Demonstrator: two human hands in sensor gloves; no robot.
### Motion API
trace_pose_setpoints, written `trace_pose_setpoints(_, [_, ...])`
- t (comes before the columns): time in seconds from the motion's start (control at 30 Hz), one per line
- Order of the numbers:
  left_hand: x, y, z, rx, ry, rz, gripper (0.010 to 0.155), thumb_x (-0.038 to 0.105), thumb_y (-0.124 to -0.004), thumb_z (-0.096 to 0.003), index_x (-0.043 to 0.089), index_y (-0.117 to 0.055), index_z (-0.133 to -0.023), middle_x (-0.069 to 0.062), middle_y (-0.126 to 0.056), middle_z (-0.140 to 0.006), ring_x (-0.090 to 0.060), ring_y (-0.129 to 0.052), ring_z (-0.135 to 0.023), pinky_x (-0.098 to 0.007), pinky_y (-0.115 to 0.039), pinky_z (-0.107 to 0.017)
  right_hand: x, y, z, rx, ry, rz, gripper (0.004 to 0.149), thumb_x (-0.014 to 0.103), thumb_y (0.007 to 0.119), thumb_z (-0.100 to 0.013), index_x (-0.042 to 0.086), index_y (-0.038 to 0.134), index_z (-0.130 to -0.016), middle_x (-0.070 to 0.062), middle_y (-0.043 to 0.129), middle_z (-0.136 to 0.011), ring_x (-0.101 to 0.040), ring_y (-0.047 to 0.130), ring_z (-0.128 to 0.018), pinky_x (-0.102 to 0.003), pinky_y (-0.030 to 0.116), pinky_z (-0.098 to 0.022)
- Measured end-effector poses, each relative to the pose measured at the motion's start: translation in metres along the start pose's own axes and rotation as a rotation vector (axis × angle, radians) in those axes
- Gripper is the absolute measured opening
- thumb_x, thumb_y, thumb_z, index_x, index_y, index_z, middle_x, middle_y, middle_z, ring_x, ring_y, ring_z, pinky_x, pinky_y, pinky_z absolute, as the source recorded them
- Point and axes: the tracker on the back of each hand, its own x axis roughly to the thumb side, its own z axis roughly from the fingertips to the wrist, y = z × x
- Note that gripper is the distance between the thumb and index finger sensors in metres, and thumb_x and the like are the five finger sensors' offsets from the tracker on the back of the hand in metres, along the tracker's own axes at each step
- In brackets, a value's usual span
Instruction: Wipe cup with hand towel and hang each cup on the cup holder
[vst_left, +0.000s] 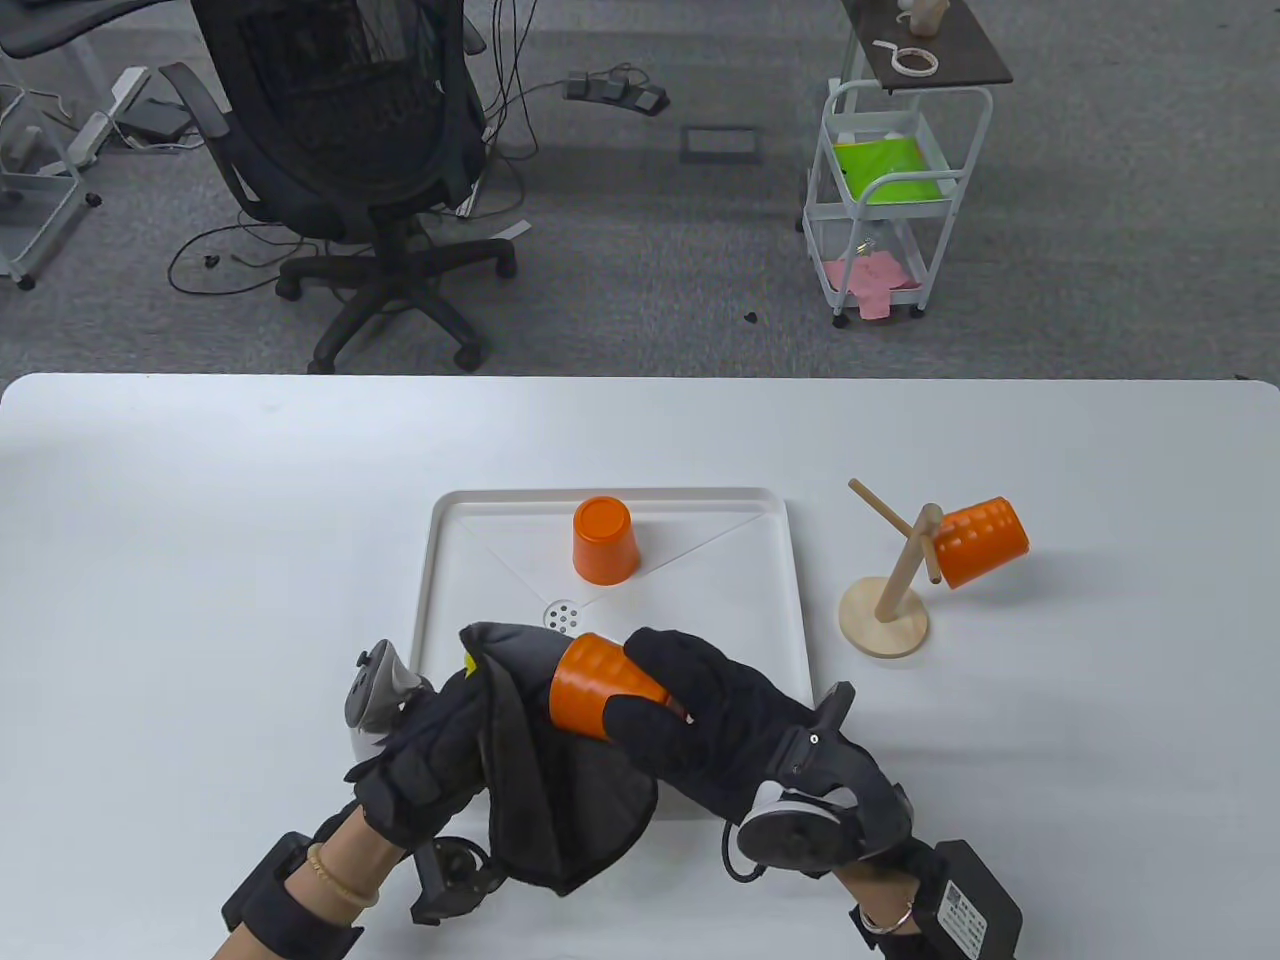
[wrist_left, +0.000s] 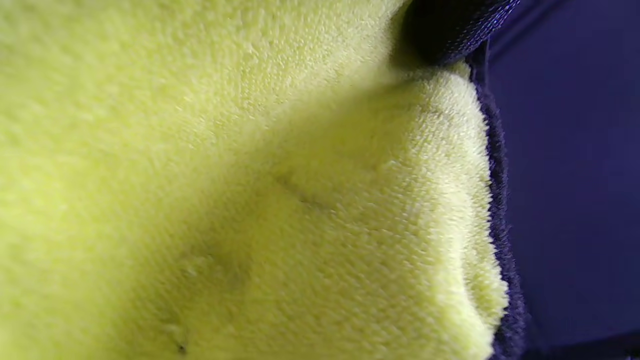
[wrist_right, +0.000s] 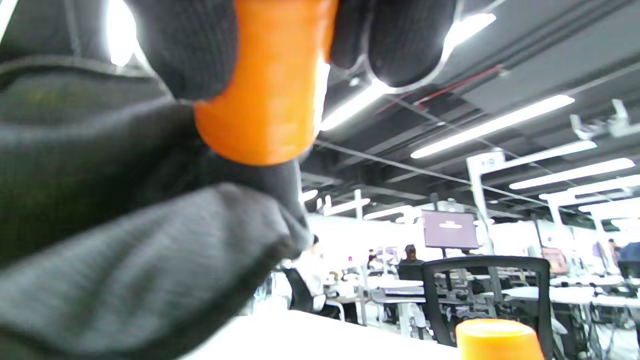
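Here, right hand (vst_left: 700, 720) with grip curled round a cup (vst_left: 600, 685), held on its side above the tray's (vst_left: 620, 505) near edge. Left hand (vst_left: 425, 765) bunched in the towel (vst_left: 560, 790), grip closed on it, cloth pushed into the cup's mouth. Elsewhere, second cup (vst_left: 604, 540) upside down in the tray, third cup (vst_left: 980, 542) hung on the holder (vst_left: 885, 620), right on the surface (vst_left: 200, 520).

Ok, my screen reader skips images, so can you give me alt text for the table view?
Two gloved hands wipe an orange cup: the right hand grips it, the left hand holds a dark towel against it. Another cup sits upside down on a white tray; a third hangs on a wooden holder.
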Motion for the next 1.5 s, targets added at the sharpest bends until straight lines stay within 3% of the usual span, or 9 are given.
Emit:
trace_pose_setpoints(0.13, [0.007,-0.005,0.0,-0.017,-0.049,-0.149,0.067,0.061,-0.06,-0.0668,0.045,-0.022,-0.119,0.011,-0.027,-0.133,-0.028,-0.02,-0.12,-0.065,-0.043,-0.077,-0.002,0.008,-0.001,-0.011,0.048,-0.06,0.074,0.046,0.078,-0.054,0.049,0.027,-0.107,-0.013,0.033,-0.119,-0.036,0.064,-0.099,-0.044,0.076,-0.065])
trace_pose_setpoints(0.3, [0.001,-0.012,0.001,0.01,-0.009,-0.045,0.072,0.064,-0.061,-0.0661,0.048,-0.014,-0.119,0.01,-0.015,-0.133,-0.036,-0.009,-0.116,-0.068,-0.036,-0.075,0.017,0.026,-0.003,0.041,-0.06,0.019,0.074,0.044,0.08,-0.052,0.048,0.031,-0.107,-0.013,0.034,-0.118,-0.037,0.064,-0.099,-0.044,0.076,-0.067])
trace_pose_setpoints(0.5, [-0.022,-0.017,0.006,0.073,0.166,0.09,0.076,0.069,-0.061,-0.0652,0.042,-0.015,-0.12,-0.005,-0.02,-0.131,-0.049,-0.025,-0.112,-0.069,-0.053,-0.068,0.039,0.037,0.0,0.064,-0.222,0.223,0.073,0.041,0.083,-0.049,0.05,0.035,-0.104,-0.01,0.035,-0.119,-0.036,0.063,-0.101,-0.041,0.074,-0.072])
trace_pose_setpoints(0.6, [-0.029,-0.019,0.007,0.097,0.25,0.128,0.073,0.068,-0.062,-0.065,0.037,-0.027,-0.121,-0.01,-0.036,-0.127,-0.048,-0.047,-0.107,-0.055,-0.073,-0.061,0.04,0.038,0.0,0.076,-0.236,0.272,0.074,0.042,0.083,-0.048,0.051,0.035,-0.104,-0.01,0.037,-0.119,-0.035,0.065,-0.101,-0.04,0.075,-0.073])
trace_pose_setpoints(0.87, [-0.024,-0.017,0.007,0.078,0.21,-0.006,0.067,0.065,-0.063,-0.0658,0.035,-0.031,-0.117,-0.009,-0.039,-0.122,-0.043,-0.053,-0.103,-0.046,-0.078,-0.056,0.035,0.042,-0.001,0.062,-0.182,0.188,0.078,0.044,0.082,-0.048,0.044,0.03,-0.106,-0.016,0.043,-0.115,-0.036,0.071,-0.095,-0.037,0.079,-0.069])
trace_pose_setpoints(1.07, [-0.008,-0.022,0.005,0.074,0.071,-0.253,0.066,0.064,-0.063,-0.0658,0.038,-0.028,-0.115,-0.007,-0.034,-0.123,-0.042,-0.049,-0.104,-0.044,-0.078,-0.057,0.028,0.042,-0.002,0.023,-0.075,0.01,0.079,0.051,0.076,-0.05,0.035,0.026,-0.109,-0.022,0.049,-0.11,-0.035,0.08,-0.086,-0.034,0.085,-0.061])
trace_pose_setpoints(1.17, [0.003,-0.028,0.007,0.091,-0.041,-0.486,0.064,0.063,-0.065,-0.0647,0.041,-0.03,-0.114,-0.005,-0.032,-0.123,-0.04,-0.046,-0.106,-0.045,-0.076,-0.059,0.019,0.046,-0.003,0.031,0.013,-0.126,0.081,0.057,0.069,-0.051,0.027,0.024,-0.11,-0.024,0.054,-0.105,-0.03,0.087,-0.077,-0.031,0.089,-0.054])
trace_pose_setpoints(1.3, [0.019,-0.038,0.009,0.042,-0.207,-0.88,0.063,0.064,-0.063,-0.0642,0.044,-0.029,-0.113,-0.002,-0.031,-0.123,-0.038,-0.045,-0.108,-0.044,-0.078,-0.059,0.002,0.052,-0.005,0.092,0.119,-0.497,0.081,0.063,0.059,-0.05,0.018,0.028,-0.111,-0.025,0.066,-0.097,-0.03,0.093,-0.065,-0.032,0.09,-0.044])
trace_pose_setpoints(1.5, [0.03,-0.057,0.014,-0.074,-0.392,-1.382,0.061,0.063,-0.064,-0.0618,0.047,-0.031,-0.111,0.002,-0.031,-0.123,-0.035,-0.043,-0.109,-0.045,-0.076,-0.062,-0.02,0.074,-0.002,0.292,0.335,-1.039,0.084,0.066,0.053,-0.052,0.005,0.04,-0.109,-0.026,0.082,-0.078,-0.028,0.098,-0.044,-0.03,0.09,-0.025])
